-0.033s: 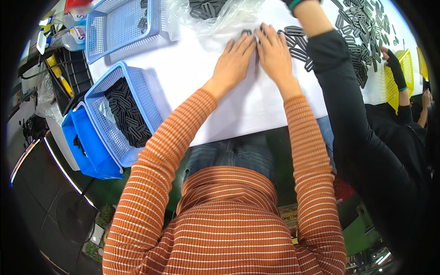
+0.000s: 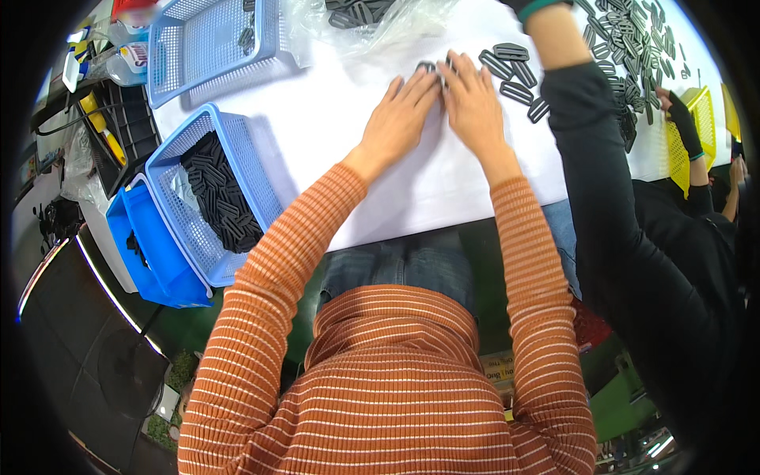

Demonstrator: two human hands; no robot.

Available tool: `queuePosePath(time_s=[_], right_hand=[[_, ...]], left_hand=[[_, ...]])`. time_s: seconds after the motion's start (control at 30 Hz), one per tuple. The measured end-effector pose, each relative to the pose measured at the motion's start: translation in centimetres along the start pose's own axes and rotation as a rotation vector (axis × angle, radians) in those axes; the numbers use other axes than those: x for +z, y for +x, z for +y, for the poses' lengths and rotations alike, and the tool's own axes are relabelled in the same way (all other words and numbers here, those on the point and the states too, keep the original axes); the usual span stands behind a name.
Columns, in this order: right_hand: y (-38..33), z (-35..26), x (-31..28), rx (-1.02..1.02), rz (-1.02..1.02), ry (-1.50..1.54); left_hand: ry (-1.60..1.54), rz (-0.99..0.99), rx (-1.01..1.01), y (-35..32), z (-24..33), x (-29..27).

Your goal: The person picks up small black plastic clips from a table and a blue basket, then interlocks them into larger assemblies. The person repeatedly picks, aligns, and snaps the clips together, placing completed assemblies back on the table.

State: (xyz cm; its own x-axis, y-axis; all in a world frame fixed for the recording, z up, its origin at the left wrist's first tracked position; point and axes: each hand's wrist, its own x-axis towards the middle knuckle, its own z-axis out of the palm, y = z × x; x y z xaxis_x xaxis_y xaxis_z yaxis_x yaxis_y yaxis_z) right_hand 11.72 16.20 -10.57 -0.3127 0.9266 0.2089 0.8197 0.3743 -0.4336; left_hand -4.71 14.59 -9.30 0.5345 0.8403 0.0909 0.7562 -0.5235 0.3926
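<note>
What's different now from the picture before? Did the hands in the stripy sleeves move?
Yes, a little! The left hand and right hand both slid slightly back toward the person's body. The co-worker's black sleeve shifted to the right. I can't tell whether anything was grabbed or let go. The light-blue basket of black pieces and the yellow basket stayed put.

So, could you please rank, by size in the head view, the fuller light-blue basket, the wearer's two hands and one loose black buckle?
1. Light-blue basket
2. Left hand, right hand: alike, unranked
3. Black buckle
</note>
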Motion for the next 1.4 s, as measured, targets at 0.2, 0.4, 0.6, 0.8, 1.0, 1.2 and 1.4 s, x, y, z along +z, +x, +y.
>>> queuePosePath(time_s=[0.2,0.4,0.6,0.8,1.0,1.2,1.4], right_hand=[[-5.4,-3.8,-2.0,0.175,0.061,0.112],[-5.2,-5.0,-2.4,0.467,0.112,-0.011],[-3.5,-6.0,-1.4,0.350,0.089,-0.230],[-4.1,-5.8,-4.8,0.834,0.027,0.679],[-4.8,-8.5,-10.0,0.900,-0.096,0.994],[-5.5,-10.6,-10.6,0.887,-0.054,1.194],[-8.3,-9.3,-8.3,0.963,0.028,1.305]], left_hand=[[-0.328,0.188,-0.274,-6.0,1.6,-2.0],[-0.278,0.221,-0.425,-4.9,3.0,-2.1],[-0.078,0.201,-0.387,-3.9,2.3,-2.2],[-1.294,0.012,-1.016,-4.8,1.7,-5.3],[-1.607,0.047,-0.966,-6.0,4.4,-8.8],[-1.671,0.049,-0.925,-6.8,5.3,-9.5],[-1.709,0.145,-0.960,-7.2,6.5,-10.2]])
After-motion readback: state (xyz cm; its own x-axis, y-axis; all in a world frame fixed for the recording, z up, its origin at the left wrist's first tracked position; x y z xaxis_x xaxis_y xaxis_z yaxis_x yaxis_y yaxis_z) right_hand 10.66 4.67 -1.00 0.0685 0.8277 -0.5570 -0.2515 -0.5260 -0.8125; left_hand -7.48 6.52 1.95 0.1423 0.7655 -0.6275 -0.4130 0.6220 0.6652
